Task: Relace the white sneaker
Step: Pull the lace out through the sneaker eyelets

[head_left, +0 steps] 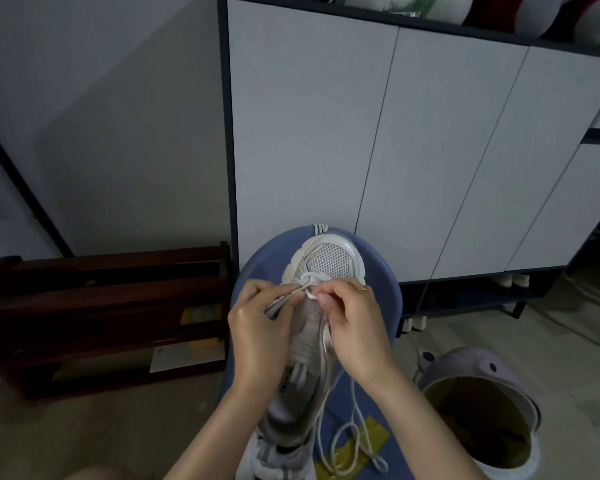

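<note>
While the grey cabinet (pixel 413 140) fills the upper right of the frame, a blue stool (pixel 381 292) sits low at centre, carrying the white sneaker (pixel 323 268) toe-up. Both hands meet over its midfoot: the left hand (pixel 257 327) pinches one lace (pixel 352 441) strand, the right hand (pixel 355 323) pinches a loop beside it, near the toe.

Single head-worn wide-angle view, looking forward and steeply down from above the person's forearms. The near field, at close range, holds both hands (pixel 326 323) over a blue stool (pixel 385 299) at lower centre. The far field takes in white cabinet doors (pixel 413 150) ahead and the floor (pixel 482 337) at right, with straight edges bowed toward the frame borders.
</note>
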